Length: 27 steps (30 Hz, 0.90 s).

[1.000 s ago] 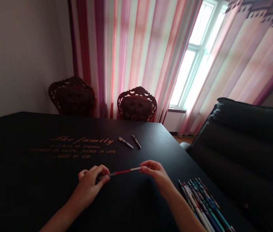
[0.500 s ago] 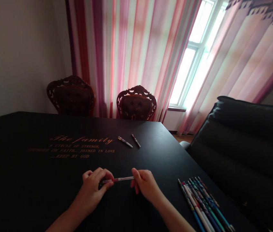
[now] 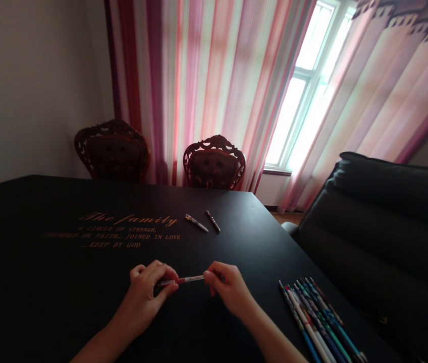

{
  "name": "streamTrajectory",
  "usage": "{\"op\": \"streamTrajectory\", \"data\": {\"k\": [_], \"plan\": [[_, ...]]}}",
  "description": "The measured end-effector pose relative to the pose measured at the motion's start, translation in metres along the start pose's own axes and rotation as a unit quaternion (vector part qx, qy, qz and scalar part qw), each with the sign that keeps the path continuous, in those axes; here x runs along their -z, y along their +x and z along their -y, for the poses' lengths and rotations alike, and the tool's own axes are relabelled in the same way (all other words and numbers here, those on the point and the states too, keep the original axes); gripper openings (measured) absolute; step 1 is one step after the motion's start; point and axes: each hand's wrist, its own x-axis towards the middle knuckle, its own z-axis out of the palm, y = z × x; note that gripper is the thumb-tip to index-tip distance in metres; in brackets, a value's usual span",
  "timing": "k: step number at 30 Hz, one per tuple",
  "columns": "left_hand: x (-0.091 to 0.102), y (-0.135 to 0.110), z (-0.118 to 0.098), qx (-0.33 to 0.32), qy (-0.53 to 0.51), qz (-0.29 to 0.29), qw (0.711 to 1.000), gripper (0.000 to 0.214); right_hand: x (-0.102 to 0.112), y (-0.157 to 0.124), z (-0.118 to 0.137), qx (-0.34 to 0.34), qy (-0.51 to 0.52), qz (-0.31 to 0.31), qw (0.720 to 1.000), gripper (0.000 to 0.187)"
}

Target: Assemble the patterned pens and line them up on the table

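Both my hands hold one thin pen (image 3: 187, 279) with a red and white barrel just above the black table (image 3: 66, 282). My left hand (image 3: 149, 292) pinches its dark left end, fingers curled round it. My right hand (image 3: 225, 287) grips the white right end between thumb and fingers. The pen lies nearly level between them.
A row of several coloured pens (image 3: 320, 322) lies at the near right of the table. Two more pens (image 3: 203, 222) rest farther back near gold lettering (image 3: 123, 229). Two carved chairs (image 3: 214, 164) stand behind the table, and a dark padded chair (image 3: 380, 227) at the right.
My right hand has slid left along the pen toward my left hand, so less of the barrel shows between them. Both hands sit slightly lower and nearer to me.
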Motion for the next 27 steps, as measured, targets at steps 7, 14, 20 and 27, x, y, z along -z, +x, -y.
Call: {"op": "streamTrajectory", "data": {"k": [7, 14, 20, 27], "plan": [[-0.004, 0.005, 0.000, 0.064, -0.276, -0.103, 0.953, 0.050, -0.007, -0.003, 0.010, 0.016, 0.034, -0.029, 0.999, 0.025], [-0.005, 0.006, -0.001, 0.123, -0.395, -0.107, 0.904, 0.058, -0.018, -0.008, 0.020, 0.031, 0.000, -0.044, 0.999, 0.012], [-0.001, 0.007, -0.001, 0.142, -0.451, -0.152, 0.868, 0.059, -0.021, -0.011, 0.023, 0.062, -0.057, -0.055, 0.995, 0.013], [0.006, 0.010, 0.012, 0.167, -0.489, -0.169, 0.839, 0.049, 0.032, -0.017, 0.053, 0.082, -0.112, -0.148, 0.979, 0.011]]}}
